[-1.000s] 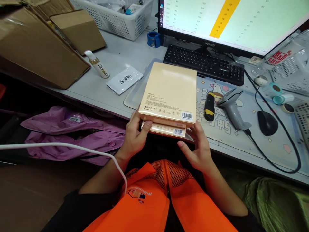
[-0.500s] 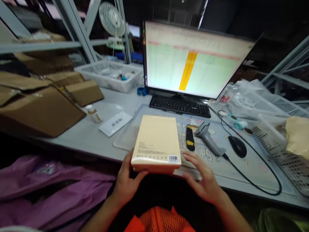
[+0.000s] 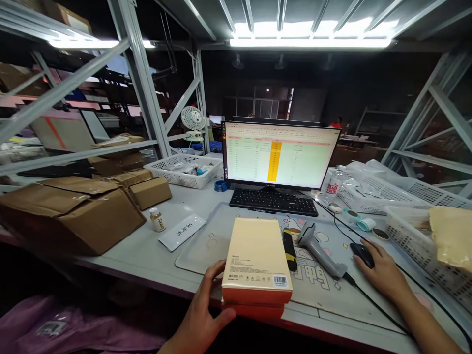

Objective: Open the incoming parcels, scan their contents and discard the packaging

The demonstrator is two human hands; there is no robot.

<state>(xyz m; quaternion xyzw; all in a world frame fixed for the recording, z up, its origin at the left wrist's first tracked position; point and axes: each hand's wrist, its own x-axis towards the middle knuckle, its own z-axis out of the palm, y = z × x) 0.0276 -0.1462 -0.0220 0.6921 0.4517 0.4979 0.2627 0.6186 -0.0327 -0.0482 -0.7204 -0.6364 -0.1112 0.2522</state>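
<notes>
Boxes, 2, stacked: the upper box (image 3: pixel 256 253) is seen from above, with a cream top, a printed near end and a barcode label at the near right corner; its front is red-orange. The lower box (image 3: pixel 254 311) is mostly covered by it. The stack is set flat at the front edge of the desk (image 3: pixel 127 253), partly over the desk mat (image 3: pixel 199 250), its near end projected past the edge.

Hand, left, 1 (image 3: pixel 202 319): placed at the near left corner of the stack. The fingers are curved along the left side, the thumb is set apart from them before the lower box; whether the boxes are pinched cannot be told.

Hand, right, 1 (image 3: pixel 381 270): laid on the black mouse (image 3: pixel 362 254), which is held beneath it, the fingers bent over the top and the thumb placed along the near side.

Between stack and mouse: 1 black-and-yellow cutter (image 3: pixel 290 250), set just beside the upper box; 1 grey scanner (image 3: pixel 322 253), its cable led toward the near right.

Behind: 1 black keyboard (image 3: pixel 273 201), placed before a lit monitor (image 3: pixel 250 157) on which a table with 1 orange column is shown.

Left of the mat: 1 white packet (image 3: pixel 183 233), marked with dark characters; 1 small bottle (image 3: pixel 157 220), stood upright; 1 brown carton (image 3: pixel 99 219).
</notes>
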